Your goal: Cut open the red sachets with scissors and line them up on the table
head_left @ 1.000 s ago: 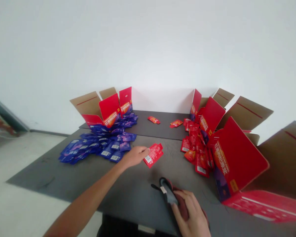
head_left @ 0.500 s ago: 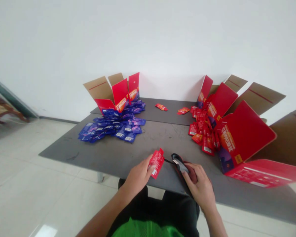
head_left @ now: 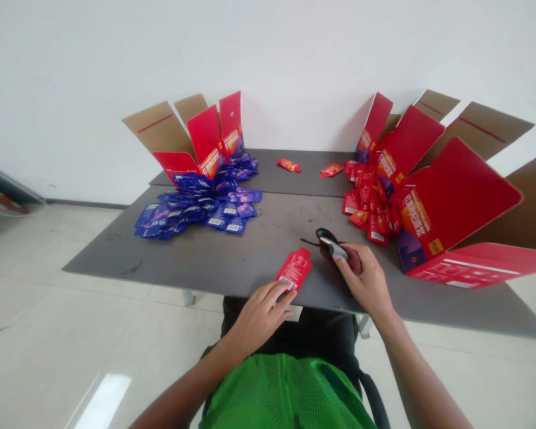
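Head view: left hand [head_left: 259, 319] has fingers together, clamped on the lower end of a red foil sachet [head_left: 295, 269]; right hand [head_left: 366, 280] has fingers curled, clamped on a black-and-red fabric pouch [head_left: 333, 255], just right of the left fingertips.

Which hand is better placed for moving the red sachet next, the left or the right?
Left, probably: the left hand already touches the lower end of the red sachet, while the right hand is busy holding the dark pouch.
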`<state>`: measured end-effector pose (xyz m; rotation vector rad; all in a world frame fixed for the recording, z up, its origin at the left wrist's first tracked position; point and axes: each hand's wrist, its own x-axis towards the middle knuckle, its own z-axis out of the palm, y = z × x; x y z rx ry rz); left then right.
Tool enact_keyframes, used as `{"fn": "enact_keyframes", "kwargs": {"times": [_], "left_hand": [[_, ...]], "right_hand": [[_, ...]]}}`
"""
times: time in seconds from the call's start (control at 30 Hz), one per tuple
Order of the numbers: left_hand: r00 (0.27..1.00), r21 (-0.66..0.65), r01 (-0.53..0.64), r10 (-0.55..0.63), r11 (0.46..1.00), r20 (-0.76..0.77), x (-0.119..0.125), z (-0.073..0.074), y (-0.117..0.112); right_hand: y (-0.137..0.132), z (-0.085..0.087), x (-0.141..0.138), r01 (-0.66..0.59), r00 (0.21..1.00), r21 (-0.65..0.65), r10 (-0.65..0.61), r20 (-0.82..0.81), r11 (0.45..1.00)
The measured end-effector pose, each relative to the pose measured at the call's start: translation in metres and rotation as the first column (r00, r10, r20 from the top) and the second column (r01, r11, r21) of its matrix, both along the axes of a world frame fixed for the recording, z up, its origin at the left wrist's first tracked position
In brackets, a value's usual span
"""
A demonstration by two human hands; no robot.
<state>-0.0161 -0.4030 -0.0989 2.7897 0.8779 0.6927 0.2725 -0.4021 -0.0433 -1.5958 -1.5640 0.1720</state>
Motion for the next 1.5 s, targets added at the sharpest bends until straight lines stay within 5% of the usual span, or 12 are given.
{"fn": "enact_keyframes", "kwargs": {"times": [0.13,0.27,0.4,0.57,0.7,0.83,1.0,1.17,1.3,1.4,1.5], "left_hand": [[0.998,-0.040,0.026,-0.023,0.999,0.065,-0.005,-0.012,0.000],[0.994,-0.166,0.031,-0.014,0.986,0.107,-0.007,-0.015,-0.001],[0.988,-0.251,0.009,0.031,0.968,0.153,-0.006,-0.014,-0.001],[0.995,-0.062,-0.015,0.021,0.998,0.102,-0.004,-0.014,0.001],[0.991,0.070,0.030,-0.039,0.997,0.129,-0.005,-0.014,0.002],[0.996,0.039,0.023,-0.027,0.999,0.085,-0.006,-0.009,0.002],[0.989,0.027,0.063,-0.066,0.998,0.135,-0.006,-0.005,0.005],[0.983,0.013,0.072,-0.074,0.997,0.167,-0.006,-0.009,0.009],[0.982,0.025,0.071,-0.074,0.997,0.173,-0.006,-0.008,0.008],[0.990,-0.019,0.057,-0.054,0.998,0.134,-0.006,-0.005,0.007],[0.987,-0.028,0.059,-0.055,0.998,0.150,-0.006,-0.005,0.007]], "right_hand": [[0.013,0.020,-0.041,-0.259,0.961,-0.006,0.259,0.093,0.966],[0.020,0.004,-0.074,-0.519,0.803,-0.172,0.547,0.238,0.837],[0.054,-0.016,-0.063,-0.464,0.809,-0.195,0.503,0.306,0.864],[0.099,-0.007,-0.031,-0.347,0.828,-0.180,0.391,0.401,0.920],[0.072,0.008,-0.045,-0.355,0.888,-0.037,0.349,0.300,0.934],[0.031,-0.002,-0.073,-0.575,0.763,-0.106,0.578,0.287,0.811],[0.061,-0.020,-0.058,-0.507,0.775,-0.171,0.534,0.339,0.845],[0.097,-0.002,-0.036,-0.357,0.813,-0.159,0.390,0.432,0.920],[0.067,0.009,-0.061,-0.389,0.860,-0.032,0.376,0.345,0.920],[0.041,0.000,-0.083,-0.542,0.771,-0.090,0.537,0.343,0.836],[0.040,-0.012,-0.084,-0.543,0.759,-0.137,0.554,0.342,0.829]]}}
